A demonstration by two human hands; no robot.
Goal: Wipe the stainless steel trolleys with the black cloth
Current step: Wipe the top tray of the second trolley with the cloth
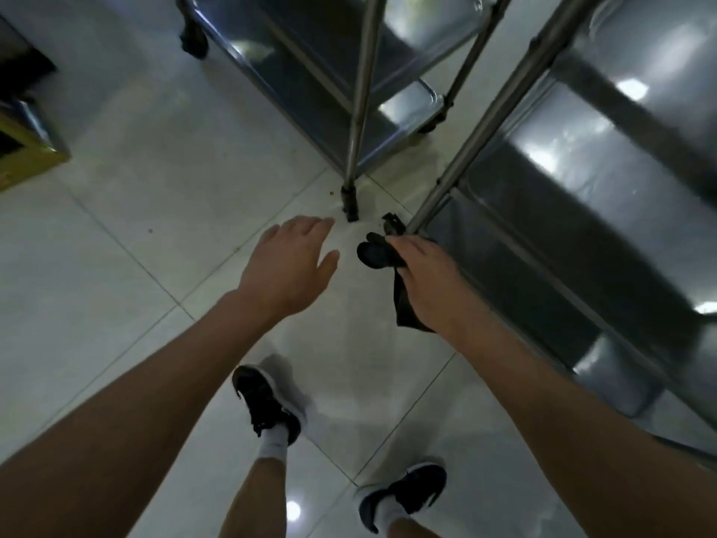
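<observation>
**Down at the foot of the trolley**

The person stands over white floor tiles (128, 242), both arms reaching low. The right hand (425, 273) grips the black cloth (405, 304), fingers curled round it so a loose corner hangs below the wrist. It sits right at the bottom of the near trolley's leg (492, 122), beside its black caster (374, 256), probably so the cloth can work the lowest part of the frame. The left hand (295, 262) hangs free with fingers spread, holding nothing, just short of the leg of the second trolley (362, 91) ahead; it may be about to steady something. The near trolley's steel shelves (605, 157) rise to the right of the right hand.
</observation>
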